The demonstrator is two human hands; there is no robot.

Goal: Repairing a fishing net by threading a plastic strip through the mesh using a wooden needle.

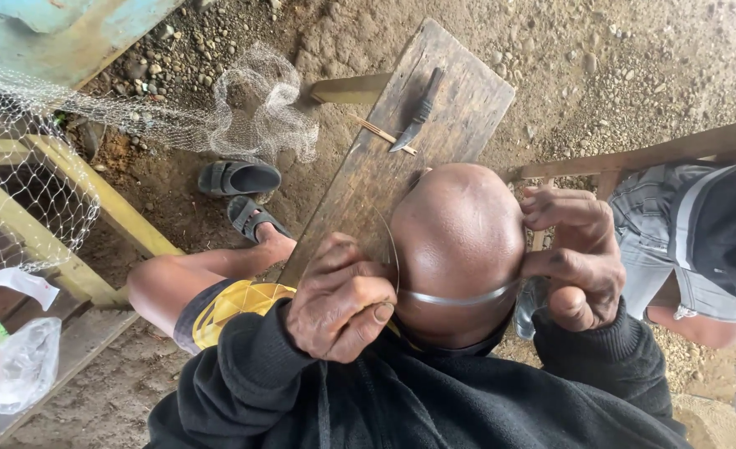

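A: Start at the far left. What is there?

B: A fishing net (68,125) draped over a yellow wooden frame (93,208), with a clear plastic bag (14,366) low down. Beside them a pair of dark sandals (239,179) lies on the dirt ground (634,66).

A: And the worktop?

B: A weathered wooden worktop (459,108) runs up the middle. A knife (418,112) lies on it near the far end, with thin sticks (380,131) just beside the blade.

A: The hands?

B: The left hand (339,295) has its fingers curled together, pinched on one end of a thin pale strip (459,297). The strip bends around the near side of a smooth brown rounded object (459,241), touching it, in the centre between both hands.

A: And the right?

B: The right hand (576,258) presses against the object's other side, fingers bent and closed on the strip's far end. Further right sits another person in grey shorts (659,241).
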